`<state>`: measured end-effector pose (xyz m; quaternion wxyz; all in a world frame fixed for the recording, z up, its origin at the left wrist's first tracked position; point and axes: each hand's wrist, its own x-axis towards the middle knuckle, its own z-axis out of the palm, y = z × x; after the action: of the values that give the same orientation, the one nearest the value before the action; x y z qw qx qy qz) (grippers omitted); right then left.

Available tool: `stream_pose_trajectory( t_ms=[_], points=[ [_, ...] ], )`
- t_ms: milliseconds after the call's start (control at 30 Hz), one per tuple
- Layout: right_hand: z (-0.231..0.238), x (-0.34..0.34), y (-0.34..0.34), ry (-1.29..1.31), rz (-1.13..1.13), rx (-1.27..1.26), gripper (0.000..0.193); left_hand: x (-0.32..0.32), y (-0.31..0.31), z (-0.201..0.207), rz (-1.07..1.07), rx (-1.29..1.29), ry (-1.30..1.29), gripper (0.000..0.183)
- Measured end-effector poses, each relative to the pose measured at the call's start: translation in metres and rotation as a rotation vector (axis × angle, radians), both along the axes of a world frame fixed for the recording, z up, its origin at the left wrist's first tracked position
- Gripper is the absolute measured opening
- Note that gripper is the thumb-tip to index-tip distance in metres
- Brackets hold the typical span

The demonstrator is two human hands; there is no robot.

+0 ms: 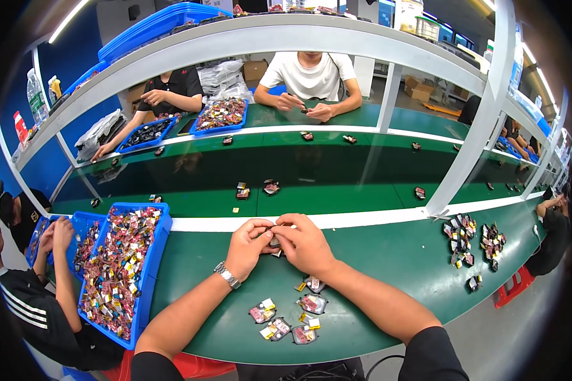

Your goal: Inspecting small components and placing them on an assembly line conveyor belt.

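Green table [388, 254] lies under your hands in the head view. Your left hand [246, 244] and right hand [304, 244] meet fingertip to fingertip, pinching a small dark part [274, 240] between them. Nearer you on the table lie small packets [289, 317]; the blue bin [151, 267] sits left.

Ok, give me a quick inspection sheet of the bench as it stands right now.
Surface: green bench top with a white strip along its far edge.
Job's things: small dark part pinched between both hands; five finished small packets lying near the bench's front edge.
Clutter: blue bin of mixed small parts at left; two piles of parts at right.
Grippers: left hand and right hand meet on the part.
Cables: dark cable below the bench edge.
Surroundings: dark conveyor belt carrying scattered parts; other people seated around the line.
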<state>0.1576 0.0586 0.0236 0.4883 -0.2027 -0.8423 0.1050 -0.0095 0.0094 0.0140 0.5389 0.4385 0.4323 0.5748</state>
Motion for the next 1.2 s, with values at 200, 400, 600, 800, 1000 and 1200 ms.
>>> stream_pose_trajectory(
  t_ms=[200, 400, 600, 800, 1000, 1200],
  points=[
    [0.009, -0.005, 0.006, 0.056, 0.114, -0.581, 0.020, -0.002, 0.000, -0.003, 0.058, 0.086, 0.190, 0.028],
    [-0.001, 0.019, 0.111, 0.041, -0.339, -0.790, 0.020, -0.013, 0.009, -0.011, 0.246, 0.295, 0.329, 0.032],
    [-0.007, 0.031, 0.133, -0.248, -0.762, -0.128, 0.032, -0.018, 0.010, -0.014, 0.193, 0.226, 0.411, 0.015],
    [-0.002, -0.040, 0.115, -0.382, -0.565, -0.231, 0.062, -0.023, 0.009, -0.009, 0.167, 0.175, 0.474, 0.014],
    [-0.011, -0.038, 0.132, -0.315, -0.368, -0.540, 0.065, -0.017, 0.011, -0.007, 0.160, 0.147, 0.373, 0.017],
    [0.046, -0.004, 0.059, -0.260, 0.372, -0.542, 0.075, -0.034, 0.013, 0.000, 0.163, -0.071, -0.072, 0.030]
  ],
)
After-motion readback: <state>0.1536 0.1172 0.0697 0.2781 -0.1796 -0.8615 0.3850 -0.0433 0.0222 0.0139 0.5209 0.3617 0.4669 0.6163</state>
